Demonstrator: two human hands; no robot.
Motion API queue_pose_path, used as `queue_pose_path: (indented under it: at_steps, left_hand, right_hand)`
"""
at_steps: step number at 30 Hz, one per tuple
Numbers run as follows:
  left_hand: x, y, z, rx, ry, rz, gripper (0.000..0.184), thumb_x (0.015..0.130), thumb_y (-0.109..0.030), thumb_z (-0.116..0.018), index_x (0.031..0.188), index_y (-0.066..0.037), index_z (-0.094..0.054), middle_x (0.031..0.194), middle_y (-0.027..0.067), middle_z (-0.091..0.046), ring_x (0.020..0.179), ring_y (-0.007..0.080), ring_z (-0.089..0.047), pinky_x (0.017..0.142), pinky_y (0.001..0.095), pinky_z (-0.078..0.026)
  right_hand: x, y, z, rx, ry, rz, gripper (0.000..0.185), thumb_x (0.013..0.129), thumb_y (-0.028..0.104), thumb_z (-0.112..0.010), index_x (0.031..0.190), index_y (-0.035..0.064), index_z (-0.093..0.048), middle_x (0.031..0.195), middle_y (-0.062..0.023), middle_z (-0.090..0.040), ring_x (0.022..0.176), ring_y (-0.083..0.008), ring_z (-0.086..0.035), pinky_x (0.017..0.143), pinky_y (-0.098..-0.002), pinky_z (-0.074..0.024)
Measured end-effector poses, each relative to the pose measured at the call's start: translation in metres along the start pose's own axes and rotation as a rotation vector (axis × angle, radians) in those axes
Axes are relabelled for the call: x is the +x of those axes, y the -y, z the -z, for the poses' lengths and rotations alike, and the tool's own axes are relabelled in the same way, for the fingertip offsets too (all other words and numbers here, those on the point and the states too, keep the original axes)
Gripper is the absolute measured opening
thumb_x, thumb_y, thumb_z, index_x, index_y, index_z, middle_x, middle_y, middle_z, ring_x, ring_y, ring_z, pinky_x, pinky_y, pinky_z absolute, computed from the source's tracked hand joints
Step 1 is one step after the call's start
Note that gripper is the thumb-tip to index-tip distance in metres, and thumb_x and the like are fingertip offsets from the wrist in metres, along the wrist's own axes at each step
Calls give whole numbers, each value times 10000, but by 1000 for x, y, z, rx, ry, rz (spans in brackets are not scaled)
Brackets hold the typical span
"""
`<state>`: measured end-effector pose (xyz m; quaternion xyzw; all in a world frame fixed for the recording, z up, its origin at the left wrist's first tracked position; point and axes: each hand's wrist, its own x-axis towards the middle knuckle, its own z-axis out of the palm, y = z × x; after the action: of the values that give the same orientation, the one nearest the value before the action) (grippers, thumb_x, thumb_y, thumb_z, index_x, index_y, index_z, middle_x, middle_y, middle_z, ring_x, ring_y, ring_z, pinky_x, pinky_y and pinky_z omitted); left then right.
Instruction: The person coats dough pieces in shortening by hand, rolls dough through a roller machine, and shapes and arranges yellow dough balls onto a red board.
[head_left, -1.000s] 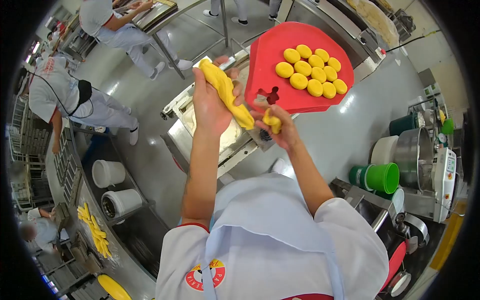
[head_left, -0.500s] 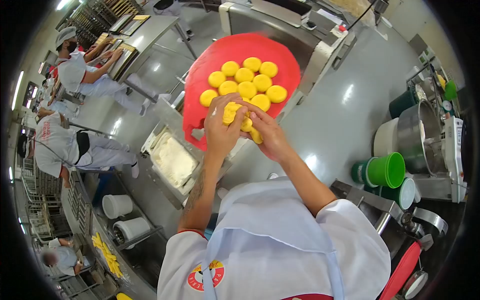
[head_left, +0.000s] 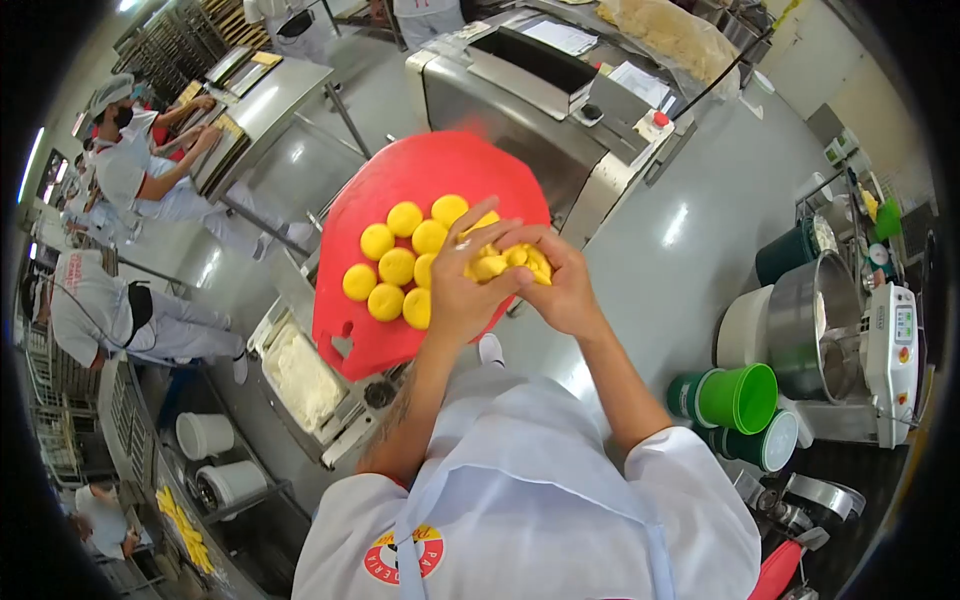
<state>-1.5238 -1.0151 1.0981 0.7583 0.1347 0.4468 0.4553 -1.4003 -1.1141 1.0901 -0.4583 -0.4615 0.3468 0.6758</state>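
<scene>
Both hands are pressed around one lump of yellow dough point(head_left: 505, 262) above the right edge of a red board point(head_left: 345, 240). My left hand point(head_left: 465, 290) curls over the lump from the left, fingers bent. From the right, my right hand point(head_left: 565, 290) grips it, with the thumbs close together. The dough looks folded and uneven between the fingers. Several round, flat yellow dough pieces point(head_left: 397, 266) lie on the board, some of them partly hidden behind my left hand.
A metal machine point(head_left: 520, 130) stands beyond the board. Left of my left arm is a tray of white flour-like material point(head_left: 303, 380). Green buckets point(head_left: 738, 398) and a mixer bowl point(head_left: 815, 325) are at right. Co-workers point(head_left: 125, 165) stand at left.
The long dough strip and small piece held apart earlier are now gathered into one lump between both hands. In view, the red board has shifted left, and more of the metal machine shows.
</scene>
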Motion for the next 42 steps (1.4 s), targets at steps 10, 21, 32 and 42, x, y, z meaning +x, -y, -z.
queue_pose_path:
  at_steps: [10,21,32,42]
  left_hand:
    - [162,44,33,-504,-474,298,279,963,-125,-629,1228,-42,-613,955,55,-661,738,176,-672,465,289,-565]
    - [220,116,-57,-708,-243,505,474,978,-492,-557,745,-82,-596,682,12,-551,555,127,-553,448,250,-424]
    - [186,92,-136,30,-689,582,296,1033,-279,-519,967,-19,-645,852,24,-624,616,90,-551,562,220,-442]
    - [143,75,-132,927,-200,-32,528,956,-436,-599,1411,-182,-516,1626,160,-125,1488,391,-173,1185,455,-189]
  right_hand:
    - [32,-4,155,344,-324,-283,211,880,71,-689,1073,39,-610,1120,-192,-636,968,-301,-674,779,-375,-587]
    - [146,-3,262,556,-238,-127,444,1018,435,-521,776,63,-528,624,-40,-419,454,-109,-391,349,-236,-247]
    - [209,-79,222,170,386,-373,317,985,324,-620,1083,24,-596,923,-81,-650,617,-135,-614,432,-224,-445]
    - [194,-68,165,736,457,-959,302,980,366,-601,1101,92,-565,934,-3,-624,733,-94,-639,422,-259,-465]
